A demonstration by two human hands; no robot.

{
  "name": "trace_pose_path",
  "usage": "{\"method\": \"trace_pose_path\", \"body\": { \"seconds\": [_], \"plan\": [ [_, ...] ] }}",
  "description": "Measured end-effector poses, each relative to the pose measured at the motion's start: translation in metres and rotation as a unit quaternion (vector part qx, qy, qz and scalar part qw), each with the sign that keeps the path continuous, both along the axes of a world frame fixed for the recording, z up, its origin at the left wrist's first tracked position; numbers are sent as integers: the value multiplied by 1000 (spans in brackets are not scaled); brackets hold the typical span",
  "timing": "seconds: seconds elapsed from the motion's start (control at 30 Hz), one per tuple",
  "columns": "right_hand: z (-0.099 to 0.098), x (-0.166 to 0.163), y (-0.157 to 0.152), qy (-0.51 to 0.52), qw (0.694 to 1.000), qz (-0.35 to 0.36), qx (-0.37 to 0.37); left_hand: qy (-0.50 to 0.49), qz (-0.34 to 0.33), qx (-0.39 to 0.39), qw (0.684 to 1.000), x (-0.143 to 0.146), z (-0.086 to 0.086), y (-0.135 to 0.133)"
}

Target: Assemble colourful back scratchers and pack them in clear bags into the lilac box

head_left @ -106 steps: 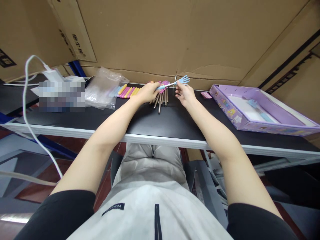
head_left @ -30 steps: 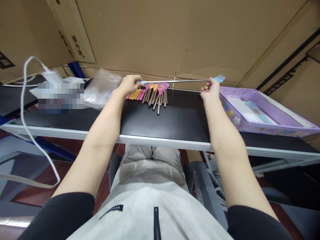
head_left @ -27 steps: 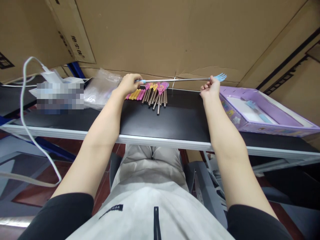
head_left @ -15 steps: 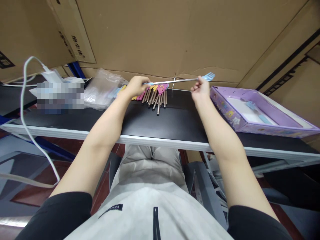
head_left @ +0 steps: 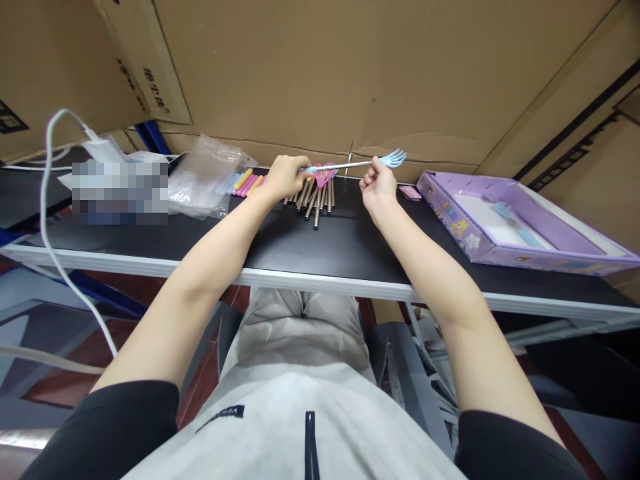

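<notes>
A telescopic back scratcher (head_left: 350, 165) with a light blue claw head spans the gap between my two hands above the table. My left hand (head_left: 287, 177) is closed around its blue handle end. At the other end, my right hand (head_left: 379, 187) pinches the rod just below the claw. Beneath and beside my left hand lies a pile of back scratchers (head_left: 317, 208) with metal rods and pink and yellow heads. Several pink, yellow and blue handles (head_left: 245, 182) stick out left of that hand, partly hidden by it.
A purple open box (head_left: 475, 247) at the right contains another blue back scratcher (head_left: 520, 225). A small pink card (head_left: 410, 193) lies beside it. Clear plastic bags (head_left: 200, 183) and a white cable (head_left: 45, 200) are at the left. Cardboard (head_left: 320, 80) stands behind the black table (head_left: 320, 253).
My hands have come closer together, and the back scratcher's visible rod is shorter. My right hand moved left, uncovering the pink card; my left hand moved slightly right, showing more coloured handles.
</notes>
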State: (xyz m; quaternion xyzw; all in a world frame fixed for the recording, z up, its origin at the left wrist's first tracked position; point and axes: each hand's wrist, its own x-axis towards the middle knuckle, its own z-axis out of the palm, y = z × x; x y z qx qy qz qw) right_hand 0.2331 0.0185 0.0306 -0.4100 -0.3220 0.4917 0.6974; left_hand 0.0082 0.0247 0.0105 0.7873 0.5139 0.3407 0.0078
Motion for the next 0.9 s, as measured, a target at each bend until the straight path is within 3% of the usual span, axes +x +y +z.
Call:
{"method": "trace_pose_path", "body": {
  "seconds": [0.4,0.63,0.77,0.9],
  "plan": [
    [-12,-34,-16,-9,996,84,10,24,-20,26,999,30,-2,-15],
    [-11,-33,-6,-20,996,76,31,22,-23,21,999,26,1,-8],
    [-1,-19,3,2,998,52,32,4,-21,18,1000,13,5,-4],
    [11,15,18,12,1000,-7,18,-9,12,6,1000,-10,9,2]
  ]
}}
